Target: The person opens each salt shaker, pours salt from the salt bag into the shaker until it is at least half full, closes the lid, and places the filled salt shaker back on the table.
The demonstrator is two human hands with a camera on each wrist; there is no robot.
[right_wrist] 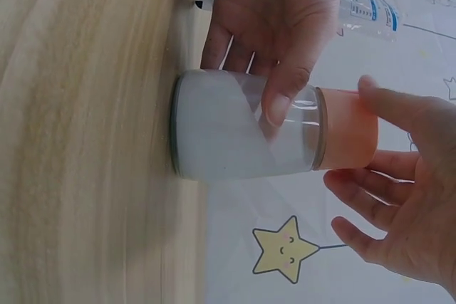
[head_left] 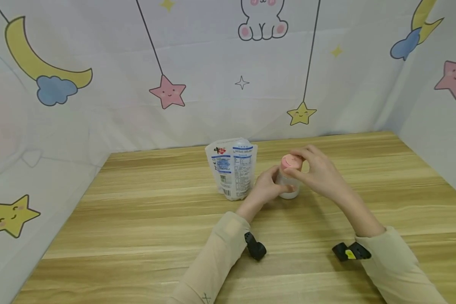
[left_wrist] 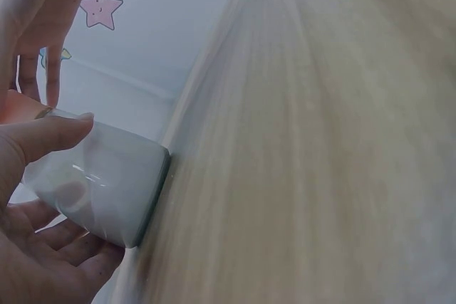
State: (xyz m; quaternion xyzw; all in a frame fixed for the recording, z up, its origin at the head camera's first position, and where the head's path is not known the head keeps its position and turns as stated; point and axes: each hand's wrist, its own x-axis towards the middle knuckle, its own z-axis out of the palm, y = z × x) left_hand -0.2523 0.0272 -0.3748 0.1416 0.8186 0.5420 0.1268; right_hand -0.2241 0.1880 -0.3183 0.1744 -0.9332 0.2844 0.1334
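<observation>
A clear glass jar (right_wrist: 221,129) with a pink lid (right_wrist: 350,129) stands upright on the table, holding white contents whose surface slopes inside. My left hand (head_left: 267,185) grips the jar's body, thumb on the near side and fingers around the far side. The right hand (head_left: 321,173) grips the pink lid from above, with the thumb on one side and fingertips on the other. In the right wrist view the lid sits on the jar's mouth. Just left of the left hand stands a white printed pouch (head_left: 232,169) with blue label panels.
The wood-grain table (head_left: 156,236) reaches back to a white cloth backdrop (head_left: 213,63) printed with stars and moons. Black wrist cameras are strapped at both sleeves.
</observation>
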